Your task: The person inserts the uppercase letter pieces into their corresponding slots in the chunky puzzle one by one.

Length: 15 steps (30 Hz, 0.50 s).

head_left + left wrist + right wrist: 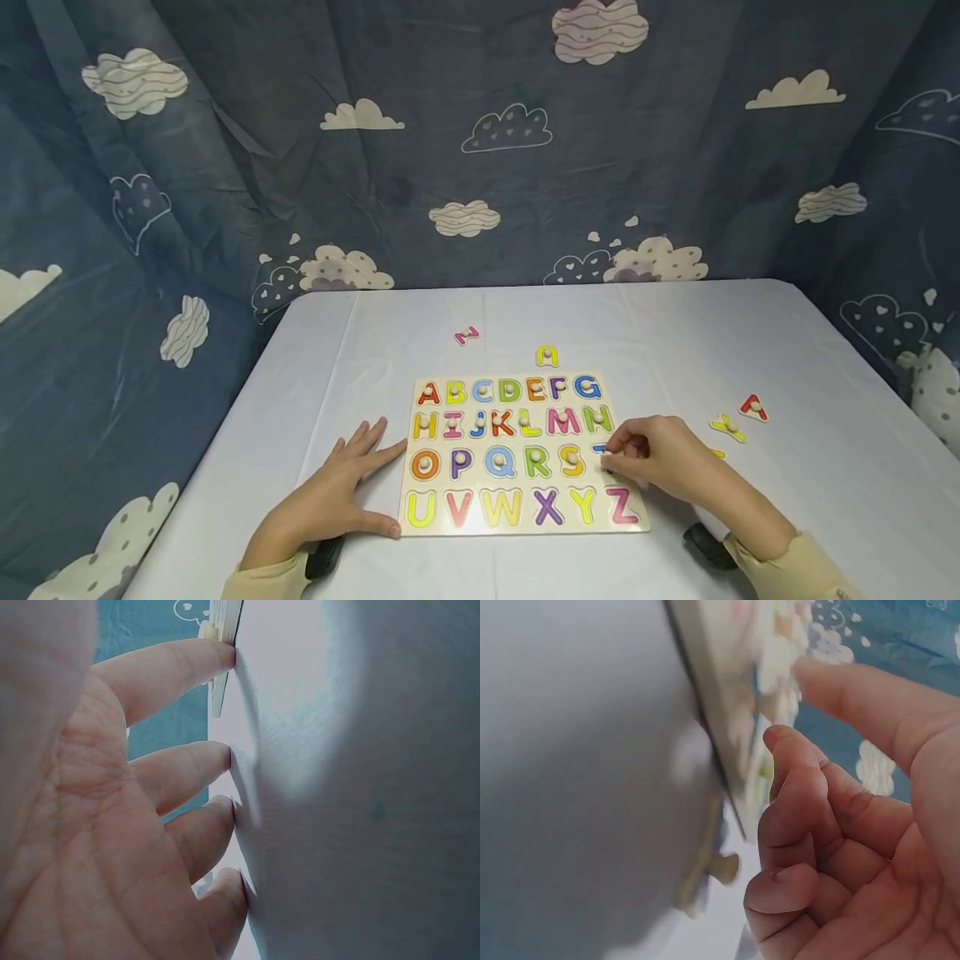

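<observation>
Steadying the alphabet puzzle board [517, 454] is the work of the left hand [330, 496], which lies flat on the white tablecloth [750, 350] with its fingers spread. The thumb tip sits against the board's lower left corner and the index finger reaches its left edge. The left wrist view confirms straight fingertips [217, 761] pressed into the cloth, the uppermost touching the board's edge; this contact likely keeps the board from sliding.

The right hand [663, 458] hovers over the board's right edge at the third row, fingers curled, with thumb and forefinger drawn together at the blue letter T [600, 451]. The pinch appears to bear on the piece or its peg; the right wrist view is too blurred to settle it. The T sits at its slot beside the S, mostly hidden by the fingers.

Loose pieces lie off the board:
- a yellow A [547, 357] just above the top edge;
- a pink letter [466, 335] farther back;
- a yellow letter [727, 427] and a red A [753, 407] to the right.
</observation>
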Each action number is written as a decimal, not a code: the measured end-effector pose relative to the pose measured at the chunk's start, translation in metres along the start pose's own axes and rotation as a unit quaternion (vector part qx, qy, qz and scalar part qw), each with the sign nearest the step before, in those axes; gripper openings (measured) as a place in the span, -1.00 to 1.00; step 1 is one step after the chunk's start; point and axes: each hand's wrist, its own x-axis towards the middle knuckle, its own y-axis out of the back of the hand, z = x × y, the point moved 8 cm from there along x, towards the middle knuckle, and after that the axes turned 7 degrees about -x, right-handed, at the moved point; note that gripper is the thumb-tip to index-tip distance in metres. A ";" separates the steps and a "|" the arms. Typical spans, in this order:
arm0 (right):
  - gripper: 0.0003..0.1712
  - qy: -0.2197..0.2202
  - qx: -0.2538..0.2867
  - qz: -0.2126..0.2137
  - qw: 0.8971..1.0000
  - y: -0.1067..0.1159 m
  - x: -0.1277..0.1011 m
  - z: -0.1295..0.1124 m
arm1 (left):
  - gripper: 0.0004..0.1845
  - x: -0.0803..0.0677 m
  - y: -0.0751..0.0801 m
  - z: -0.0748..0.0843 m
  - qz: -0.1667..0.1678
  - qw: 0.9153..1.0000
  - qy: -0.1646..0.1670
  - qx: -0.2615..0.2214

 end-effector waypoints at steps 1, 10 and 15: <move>-0.79 -0.002 -0.003 -0.002 1.000 0.003 0.001 0.000 | 0.24 0.000 0.000 0.001 0.000 1.000 0.000 0.000; -0.83 0.028 -0.007 0.015 0.999 0.033 0.047 -0.007 | 0.24 0.000 0.000 0.003 -0.004 1.000 0.004 -0.003; -0.76 0.023 -0.020 0.017 0.999 0.034 0.096 -0.009 | 0.24 0.000 -0.001 0.002 -0.003 1.000 0.006 -0.011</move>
